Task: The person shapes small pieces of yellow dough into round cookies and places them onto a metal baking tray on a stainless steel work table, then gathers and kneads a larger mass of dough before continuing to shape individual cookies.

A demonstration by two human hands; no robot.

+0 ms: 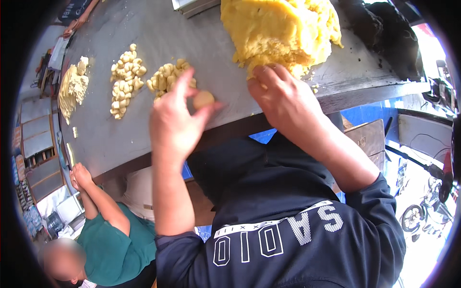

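A large mound of yellow dough (281, 29) sits at the far right of the table, its near side rough and crumbly. The fingers of my right hand (283, 93) are curled into that near edge and grip some dough. My left hand (175, 120) is over the table with its thumb and fingers spread. A smooth round dough ball (203, 99) shows in the gap between them, and the fingers are not closed on it. Just beyond my left hand lies a heap of small pale dough pieces (165, 77), partly hidden by it.
Another cluster of small pale pieces (127, 79) lies further left, beside a crumbly pale dough lump (75, 86). A dark cloth or bag (384, 36) is at the far right. A person in green (113, 223) works at the left edge; another person's arm (79, 21) shows at the far left.
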